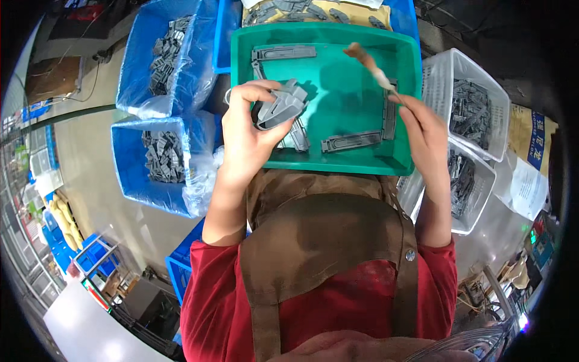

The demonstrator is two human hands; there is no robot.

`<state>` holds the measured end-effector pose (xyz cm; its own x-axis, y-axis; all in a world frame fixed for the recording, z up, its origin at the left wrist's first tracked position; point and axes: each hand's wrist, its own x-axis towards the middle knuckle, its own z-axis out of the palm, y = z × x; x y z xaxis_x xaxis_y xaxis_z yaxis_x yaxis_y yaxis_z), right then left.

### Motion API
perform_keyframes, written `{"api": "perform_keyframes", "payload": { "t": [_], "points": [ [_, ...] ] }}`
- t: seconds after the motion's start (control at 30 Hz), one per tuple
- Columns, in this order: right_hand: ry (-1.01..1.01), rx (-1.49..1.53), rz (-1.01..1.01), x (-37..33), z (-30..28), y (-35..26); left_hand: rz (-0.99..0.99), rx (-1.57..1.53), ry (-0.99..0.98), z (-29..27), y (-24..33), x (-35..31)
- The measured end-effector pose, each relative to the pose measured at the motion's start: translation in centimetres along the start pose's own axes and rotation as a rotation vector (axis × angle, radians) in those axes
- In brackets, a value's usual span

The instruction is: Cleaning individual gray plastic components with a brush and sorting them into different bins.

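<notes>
My left hand is closed around a grey plastic part with an angular, boxy end, held over the left side of a green tray. Between the fingers of my right hand is a thin-handled brush with a white middle and a brownish tip, slightly blurred and raised above the tray's right side. Long grey plastic pieces lie inside along the walls: one at the back left, one at the front right and another upright along the right wall.
Blue bins lined with clear plastic stand at the left, with small grey parts inside. White crates at the right hold similar dark grey parts. Behind the tray is a blue bin containing more grey pieces.
</notes>
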<state>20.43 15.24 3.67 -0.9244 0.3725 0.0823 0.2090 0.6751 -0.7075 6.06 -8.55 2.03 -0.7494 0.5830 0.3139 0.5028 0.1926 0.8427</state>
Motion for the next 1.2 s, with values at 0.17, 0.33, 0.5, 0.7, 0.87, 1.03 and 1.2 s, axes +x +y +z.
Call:
{"api": "perform_keyframes", "payload": {
  "t": [0.17, 0.33, 0.5, 0.7, 0.87, 1.03, 1.2],
  "points": [
    [-0.093, 0.129, -0.188, 0.5, -0.9, -4.1, 0.082, -0.093, 0.041, -0.1, -0.6, 0.0],
    [-0.104, -0.146, -0.41, 0.9, -0.7, -4.2, 0.092, -0.186, 0.079, 0.1, -0.8, 0.4],
    [-0.139, -0.287, -0.417, -0.8, -2.0, -2.9, 0.075, -0.083, 0.188, -0.7, -1.0, 0.2],
    [-0.105, -0.125, -0.424, 0.6, -1.0, -4.3, -0.246, -0.391, -0.05, -0.3, 2.0, 0.2],
    [0.059, 0.029, -0.31, 1.2, 0.4, -3.0, -0.354, -0.724, -0.158, -1.2, 2.0, -0.5],
    [-0.184, -0.073, -0.322, 0.5, -0.4, -4.8, -0.451, -0.766, -0.241, -2.1, 2.2, 0.2],
    [-0.224, -0.099, -0.318, -0.8, -2.6, -2.7, -0.483, -0.439, -0.231, -4.5, 1.8, 0.7]
  ]
}}
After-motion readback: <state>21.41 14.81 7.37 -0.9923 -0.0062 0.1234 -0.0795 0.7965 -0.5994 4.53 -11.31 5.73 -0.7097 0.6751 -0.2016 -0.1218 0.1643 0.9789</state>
